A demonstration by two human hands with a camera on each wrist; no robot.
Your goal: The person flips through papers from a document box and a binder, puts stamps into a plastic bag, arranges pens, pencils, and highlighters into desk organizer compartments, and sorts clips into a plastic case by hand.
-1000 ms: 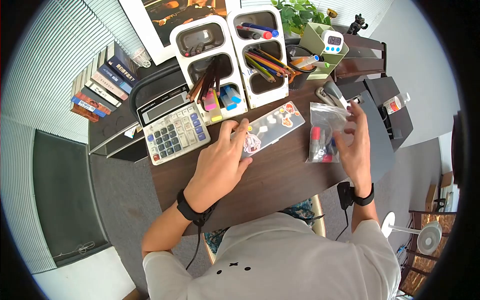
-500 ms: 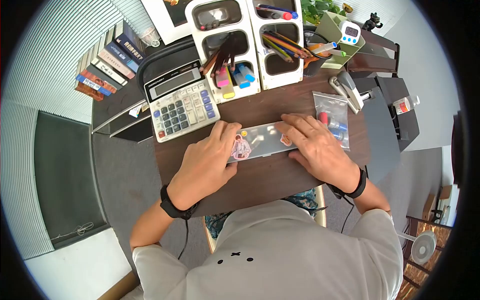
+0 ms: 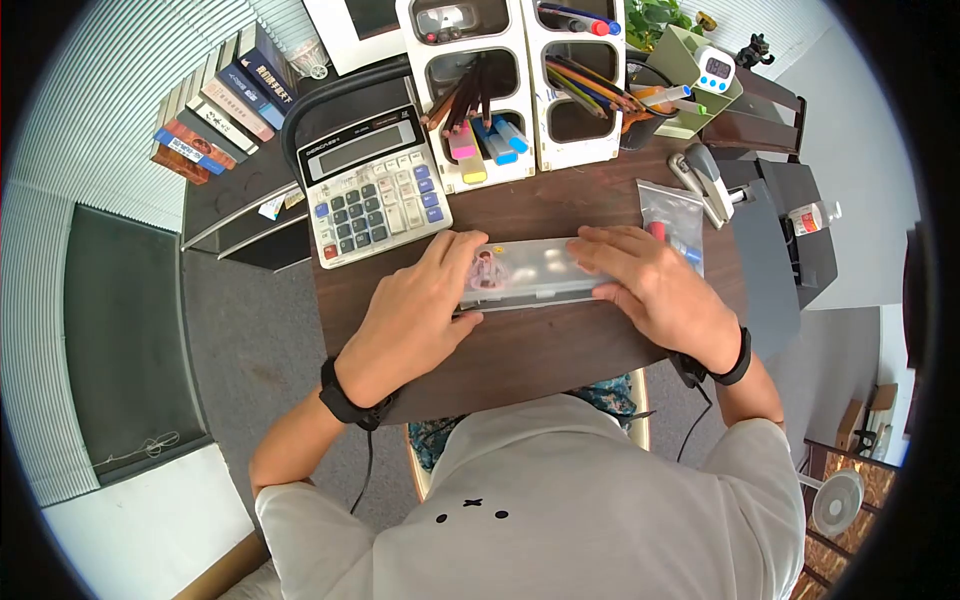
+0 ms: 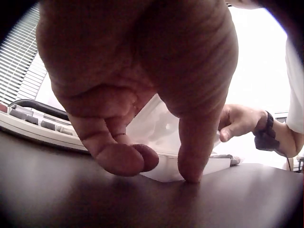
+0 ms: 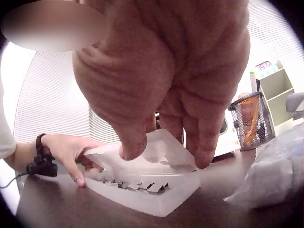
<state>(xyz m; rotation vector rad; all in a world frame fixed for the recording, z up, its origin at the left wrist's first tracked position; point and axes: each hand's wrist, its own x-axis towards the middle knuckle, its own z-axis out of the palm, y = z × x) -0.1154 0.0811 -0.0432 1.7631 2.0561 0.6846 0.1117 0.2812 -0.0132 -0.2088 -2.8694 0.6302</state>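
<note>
A long translucent plastic pencil case (image 3: 535, 272) with a figure sticker lies on the desk in front of me. Its lid (image 5: 164, 147) is tilted up at the front edge, and small dark and white pieces show inside the base (image 5: 156, 203) in the right wrist view. My left hand (image 3: 415, 305) holds the left end, with the thumb low at the front and fingers at the far side. At the other end, my right hand (image 3: 665, 290) grips the lid between thumb and fingers, covering that corner.
Left of the case stands a calculator (image 3: 375, 190). Behind are white organizers (image 3: 580, 152) with pencils and highlighters, plus a mesh pen cup (image 5: 251, 118). A zip bag of markers (image 3: 672, 205) and a stapler (image 3: 705, 180) lie to the right.
My right hand has left the zip bag and come left onto the pencil case. The case has turned more level, and its lid has lifted at the front.
</note>
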